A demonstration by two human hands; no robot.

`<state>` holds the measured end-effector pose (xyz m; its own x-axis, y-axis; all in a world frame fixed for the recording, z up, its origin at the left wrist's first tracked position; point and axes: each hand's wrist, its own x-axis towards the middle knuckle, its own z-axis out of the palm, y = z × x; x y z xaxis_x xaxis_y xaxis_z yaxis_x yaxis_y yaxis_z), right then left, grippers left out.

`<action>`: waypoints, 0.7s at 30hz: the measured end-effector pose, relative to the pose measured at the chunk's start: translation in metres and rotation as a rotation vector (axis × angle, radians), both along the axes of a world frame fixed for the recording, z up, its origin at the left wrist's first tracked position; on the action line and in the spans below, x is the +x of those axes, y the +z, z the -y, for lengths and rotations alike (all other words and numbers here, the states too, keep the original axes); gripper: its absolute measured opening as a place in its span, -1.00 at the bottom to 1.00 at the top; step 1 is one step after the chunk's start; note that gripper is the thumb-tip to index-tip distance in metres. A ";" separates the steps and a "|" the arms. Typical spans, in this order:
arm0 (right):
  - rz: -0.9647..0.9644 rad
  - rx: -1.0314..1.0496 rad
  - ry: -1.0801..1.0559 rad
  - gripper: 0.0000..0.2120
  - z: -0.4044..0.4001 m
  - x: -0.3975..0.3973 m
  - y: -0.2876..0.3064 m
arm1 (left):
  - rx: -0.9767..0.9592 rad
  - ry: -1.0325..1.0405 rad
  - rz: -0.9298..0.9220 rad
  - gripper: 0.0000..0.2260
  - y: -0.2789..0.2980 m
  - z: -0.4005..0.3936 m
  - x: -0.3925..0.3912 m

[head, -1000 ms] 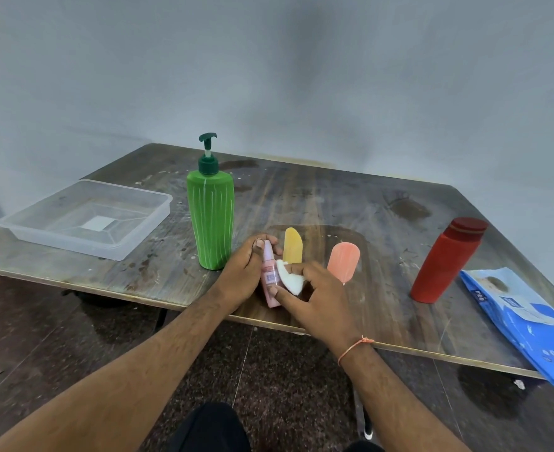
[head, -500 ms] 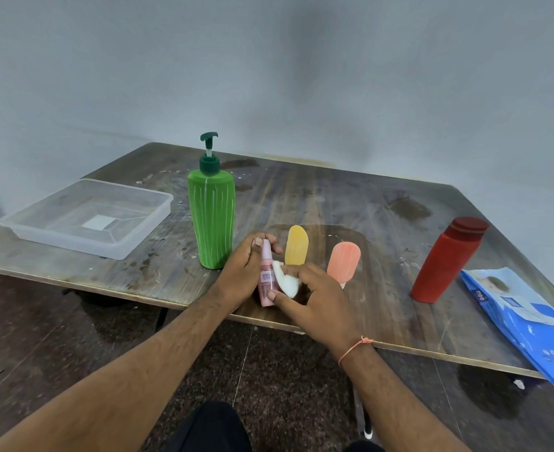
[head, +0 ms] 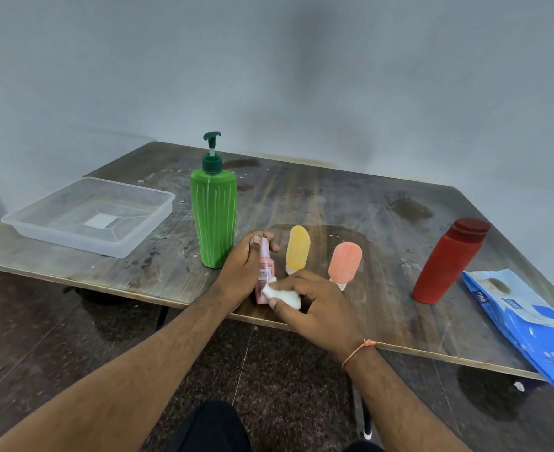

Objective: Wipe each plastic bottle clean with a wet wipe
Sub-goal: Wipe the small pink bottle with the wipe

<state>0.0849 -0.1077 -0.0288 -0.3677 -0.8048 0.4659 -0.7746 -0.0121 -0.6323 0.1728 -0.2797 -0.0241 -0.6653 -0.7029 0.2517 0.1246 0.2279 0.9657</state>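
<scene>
Since a second earlier the wet wipe (head: 284, 296) slid down the small pink bottle (head: 264, 275), from about mid-body to near its base; left hand barely shifted

Nearest, at the table's (head: 399, 321) front edge: right hand (head: 314, 305) was clenched around the bunched white wipe, pressing it against the pink bottle's lower side. Left hand (head: 241, 272) was grasping that same bottle upright, thumb near the cap, fingers wrapped behind. Bottle base seemed to sit on or just above the tabletop, couldn't tell which

Just beyond the hands: yellow bottle (head: 298, 247) and orange bottle (head: 344, 264) stood cap-down, side by side, apart from each other. Green pump bottle (head: 213, 220) stood upright, just left of the left hand. Red bottle (head: 445, 262) stood well off to the right, with the blue wipe pack (head: 523, 321) lying flat beside it at the right edge. Clear plastic tray (head: 90, 216) sat far left, nothing in it but a label or sticker

Progress, as a judgement: pink bottle was mid-wipe, probably nearing done since the wipe had reached its base. No bottle was in the tray, and nothing showed whether green, yellow, orange or red had been cleaned, so likely four still left
</scene>
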 end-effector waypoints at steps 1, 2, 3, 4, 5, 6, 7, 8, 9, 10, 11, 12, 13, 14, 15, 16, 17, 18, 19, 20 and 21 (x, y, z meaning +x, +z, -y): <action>-0.007 -0.001 -0.007 -0.79 0.000 0.000 -0.001 | -0.003 0.004 -0.004 -0.72 0.001 -0.001 0.000; -0.011 -0.001 -0.018 -0.82 -0.001 -0.001 -0.001 | -0.006 0.004 -0.009 -0.72 0.002 -0.002 0.001; -0.011 -0.002 -0.028 -0.85 -0.001 -0.001 -0.001 | -0.004 0.000 -0.011 -0.72 0.002 -0.002 0.001; -0.012 -0.005 -0.033 -0.86 0.000 -0.001 0.000 | 0.004 -0.009 -0.015 -0.72 0.002 -0.002 0.001; -0.014 -0.009 -0.034 -0.85 0.001 -0.001 0.000 | 0.006 -0.020 -0.016 -0.72 0.002 -0.002 0.001; -0.016 -0.010 -0.034 -0.83 0.002 -0.002 0.001 | 0.000 -0.035 -0.016 -0.72 0.001 -0.001 0.001; -0.021 -0.008 -0.034 -0.79 0.003 -0.002 0.001 | -0.016 -0.049 -0.011 -0.72 0.000 -0.001 0.001; -0.035 -0.005 -0.033 -0.75 0.004 -0.001 0.002 | -0.032 -0.062 -0.006 -0.71 -0.001 -0.001 0.002; -0.055 -0.005 -0.032 -0.72 0.005 -0.001 0.002 | -0.042 -0.072 0.000 -0.70 -0.001 -0.001 0.002; -0.070 -0.007 -0.028 -0.71 0.004 0.000 0.002 | -0.043 -0.075 0.004 -0.70 -0.001 0.000 0.002; -0.073 -0.011 -0.023 -0.72 0.003 0.001 0.002 | -0.039 -0.072 0.009 -0.70 -0.001 0.000 0.002; -0.063 -0.016 -0.012 -0.74 0.001 0.001 0.002 | -0.033 -0.069 0.008 -0.71 -0.001 0.000 0.001; -0.052 -0.021 0.004 -0.76 0.000 0.001 0.002 | -0.030 -0.063 0.010 -0.71 -0.001 0.001 0.001; -0.049 -0.021 0.023 -0.79 -0.002 0.001 0.002 | -0.029 -0.056 0.011 -0.71 -0.001 0.001 0.001; -0.050 -0.021 0.034 -0.82 -0.003 0.001 0.001 | -0.030 -0.048 0.014 -0.71 0.000 0.001 0.001; -0.046 -0.025 0.035 -0.84 -0.003 0.001 0.001 | -0.025 -0.047 0.014 -0.71 0.000 0.001 0.001; -0.033 -0.032 0.026 -0.84 -0.002 0.001 0.001 | -0.015 -0.054 0.014 -0.72 0.001 0.000 0.001; -0.017 -0.040 0.010 -0.83 -0.001 0.000 0.000 | -0.002 -0.069 0.013 -0.72 0.001 -0.001 0.001; -0.008 -0.049 -0.006 -0.80 0.001 0.000 0.000 | 0.005 -0.089 0.017 -0.72 0.002 -0.001 0.002; -0.007 -0.057 -0.017 -0.78 0.002 -0.001 0.000 | 0.004 -0.111 0.022 -0.72 0.003 -0.002 0.003; -0.015 -0.063 -0.025 -0.76 0.003 -0.002 -0.001 | -0.004 -0.135 0.025 -0.72 0.004 -0.002 0.004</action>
<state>0.0828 -0.1104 -0.0296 -0.3799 -0.7642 0.5213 -0.7848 -0.0321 -0.6190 0.1765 -0.2777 -0.0203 -0.7599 -0.6054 0.2366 0.1304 0.2146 0.9680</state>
